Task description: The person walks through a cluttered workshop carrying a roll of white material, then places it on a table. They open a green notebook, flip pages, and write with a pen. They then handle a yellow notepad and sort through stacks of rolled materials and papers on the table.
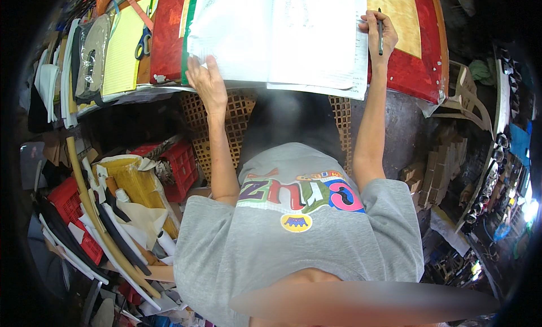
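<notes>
On the red and yellow desk top (395, 78) lies a large open notebook (228, 39), its white pages bright with glare and faint writing. My left hand (209, 83) rests at the near left corner of the left page, fingers apart, holding nothing. A dark pen (380, 38) stands out along my right hand (385, 36), which is closed on it beside the right page's edge. The thumb and fingertips reach the page's rim; whether they pinch the paper, I cannot tell.
Left of the notebook are scissors (142, 44), a yellow lined pad (121, 56) and a plastic-wrapped packet (93, 56). Red crates (178, 166) and rolled material (118, 231) crowd the floor at left. A beige plastic chair (466, 95) stands right of the desk, near shelves.
</notes>
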Demonstrator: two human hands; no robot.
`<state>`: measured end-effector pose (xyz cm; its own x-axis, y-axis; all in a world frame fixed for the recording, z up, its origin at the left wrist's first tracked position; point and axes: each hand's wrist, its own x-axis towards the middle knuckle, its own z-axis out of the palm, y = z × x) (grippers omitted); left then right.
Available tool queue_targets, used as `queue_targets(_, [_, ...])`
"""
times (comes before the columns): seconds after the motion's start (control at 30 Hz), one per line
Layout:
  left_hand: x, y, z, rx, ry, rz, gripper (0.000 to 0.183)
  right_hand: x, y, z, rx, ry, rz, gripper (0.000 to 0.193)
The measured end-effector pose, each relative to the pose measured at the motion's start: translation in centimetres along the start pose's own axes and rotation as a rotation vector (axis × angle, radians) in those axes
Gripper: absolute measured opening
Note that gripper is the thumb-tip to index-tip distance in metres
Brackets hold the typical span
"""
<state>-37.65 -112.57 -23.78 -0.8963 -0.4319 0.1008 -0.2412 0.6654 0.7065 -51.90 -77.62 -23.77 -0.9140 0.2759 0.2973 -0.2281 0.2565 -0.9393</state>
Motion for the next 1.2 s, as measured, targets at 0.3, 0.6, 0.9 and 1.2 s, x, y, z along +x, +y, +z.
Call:
queue_targets(0.3, [0.2, -1.0, 0.8, -0.038, 0.208, 0.057, 0.059, -0.2, -0.2, -0.1, -0.014, 0.0, -0.019, 0.023])
queue_targets(0.6, [-1.1, 4.3, -0.2, -0.008, 0.066, 0.484, 0.039, -0.2, 0.3, -0.4, -0.055, -0.006, -0.019, 0.022])
queue_targets(0.9, [-2.7, 3.2, 3.6, 0.218, -0.151, 0.448, 0.077, -0.6, -0.7, -0.5, -0.053, 0.001, 0.055, 0.021])
queue_targets(1.2, [-2.9, 2.9, 4.1, 0.182, -0.125, 0.459, 0.075, -0.6, -0.5, -0.7, -0.028, 0.001, 0.056, 0.021])
